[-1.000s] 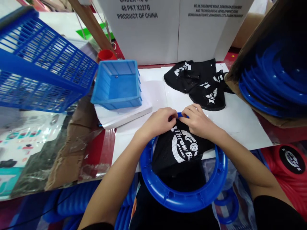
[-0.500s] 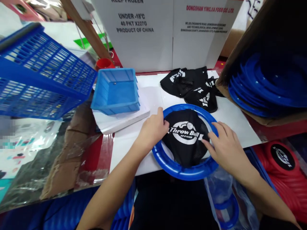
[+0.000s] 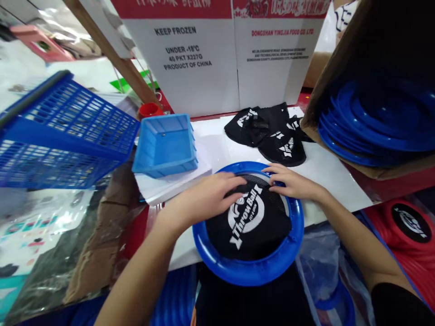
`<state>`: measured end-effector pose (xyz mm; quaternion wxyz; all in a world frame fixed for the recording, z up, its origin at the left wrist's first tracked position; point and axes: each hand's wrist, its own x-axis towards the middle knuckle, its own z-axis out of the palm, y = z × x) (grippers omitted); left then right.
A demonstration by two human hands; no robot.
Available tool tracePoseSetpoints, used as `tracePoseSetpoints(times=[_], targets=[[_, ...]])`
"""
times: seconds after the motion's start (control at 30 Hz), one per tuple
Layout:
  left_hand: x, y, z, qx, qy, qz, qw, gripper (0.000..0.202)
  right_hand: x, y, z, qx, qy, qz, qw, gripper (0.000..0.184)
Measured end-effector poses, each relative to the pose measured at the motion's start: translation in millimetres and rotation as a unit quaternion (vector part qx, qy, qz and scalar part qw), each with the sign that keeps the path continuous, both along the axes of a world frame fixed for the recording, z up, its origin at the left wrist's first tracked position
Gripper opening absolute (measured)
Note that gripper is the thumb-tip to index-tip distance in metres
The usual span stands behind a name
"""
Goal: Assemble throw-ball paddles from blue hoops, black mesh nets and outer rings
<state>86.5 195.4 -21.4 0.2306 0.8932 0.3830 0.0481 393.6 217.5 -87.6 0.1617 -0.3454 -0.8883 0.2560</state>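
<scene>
A blue plastic ring (image 3: pixel 246 271) lies tilted over the near edge of the white work surface. Inside it is a black mesh fabric disc (image 3: pixel 261 226) with a white "Throw Ball" print, its lettering running diagonally. My left hand (image 3: pixel 212 192) reaches across the ring's upper left, its curved fingers and thumb touching the fabric. At the upper right, my right hand (image 3: pixel 290 181) has its fingers and thumb bent over the rim. The undersides of both grips are hidden. Beyond the ring lie several black printed fabric pieces (image 3: pixel 285 147).
A light-blue bin (image 3: pixel 166 145) sits on white sheets (image 3: pixel 170 185) at left, beside a tilted blue basket (image 3: pixel 68 136). A white carton (image 3: pixel 200 86) stands behind. At right, a cardboard box (image 3: pixel 314 104) holds blue discs (image 3: pixel 356 131); red rings (image 3: pixel 404 249) are below.
The ring has moved nearer and slightly left, and its print has turned counterclockwise. My left hand has come over the fabric; my right hand has shifted left to the upper rim.
</scene>
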Motion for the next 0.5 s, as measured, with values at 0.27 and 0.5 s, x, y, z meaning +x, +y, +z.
tracePoseSetpoints(times=[0.27,0.5], targets=[[18.6,20.4,-56.2,0.011,-0.119,-0.038,0.992,0.016,-34.2,26.9,8.2,-0.132,0.081,0.09,0.984,0.005],[19.4,21.1,-62.0,-0.077,-0.212,0.059,0.972,0.013,-46.4,5.5,4.7,-0.061,0.081,0.024,0.995,0.004]])
